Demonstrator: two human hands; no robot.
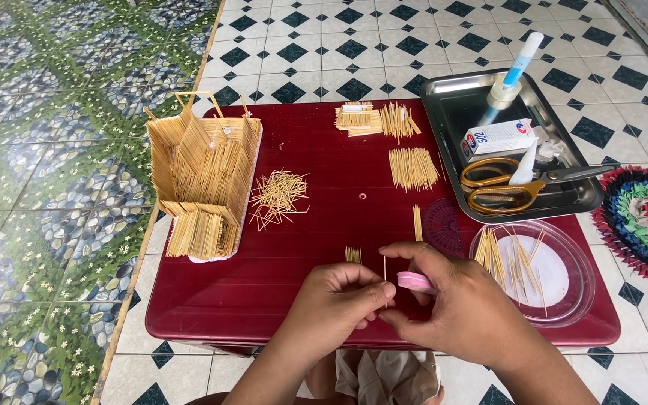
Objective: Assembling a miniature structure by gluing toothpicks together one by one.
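Pinched upright between the fingertips of the left hand and the right hand: a single toothpick, long axis near vertical, tip pointing away toward the far desk edge. Tucked under the right thumb, a pink cutter (blade not visible), just right of the stick. Nearer by a hair, the left.
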